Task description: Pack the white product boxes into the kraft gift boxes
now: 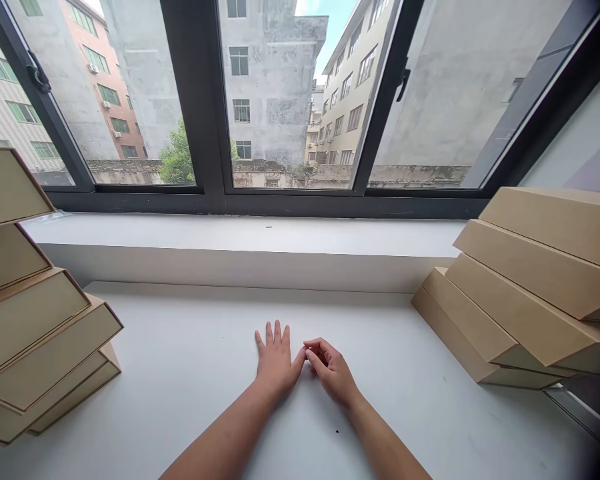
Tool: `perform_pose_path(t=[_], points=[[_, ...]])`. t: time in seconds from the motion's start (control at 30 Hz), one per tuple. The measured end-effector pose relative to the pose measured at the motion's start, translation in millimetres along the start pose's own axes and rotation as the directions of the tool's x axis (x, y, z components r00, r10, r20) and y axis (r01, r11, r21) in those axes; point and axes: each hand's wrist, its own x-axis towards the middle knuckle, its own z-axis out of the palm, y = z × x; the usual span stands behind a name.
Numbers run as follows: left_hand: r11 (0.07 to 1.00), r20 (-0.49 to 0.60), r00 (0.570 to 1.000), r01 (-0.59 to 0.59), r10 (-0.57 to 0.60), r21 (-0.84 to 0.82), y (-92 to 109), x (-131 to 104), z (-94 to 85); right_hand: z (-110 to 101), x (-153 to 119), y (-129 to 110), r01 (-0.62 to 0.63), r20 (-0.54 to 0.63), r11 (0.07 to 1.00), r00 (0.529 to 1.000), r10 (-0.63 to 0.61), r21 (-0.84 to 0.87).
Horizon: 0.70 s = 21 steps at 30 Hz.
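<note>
My left hand (275, 363) lies palm down on the white tabletop (180, 373), its fingers spread and its thumb pointing toward the other hand. Just to the right, my right hand (334, 375) is curled, with thumb and forefinger pinched together at the tip of the left thumb. Whatever is between those two fingertips, if anything, is too small to make out. A small dark speck (337, 431) lies on the tabletop between my forearms.
Uneven stacks of tan cardboard boxes stand at the left (40, 333) and right (535, 293). Behind the tabletop rises a white window ledge (240, 233) below a dark-framed window (195, 100). Buildings and a green tree show outside.
</note>
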Motion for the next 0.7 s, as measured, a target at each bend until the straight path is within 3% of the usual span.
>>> perform_pose_path(t=[0.7], points=[[1.0,-0.006,1.0,-0.01,0.01,0.008,-1.7,2.8,1.9,-2.1,1.4,1.9,0.029,0.007,0.994,1.0,-0.029,-0.101]])
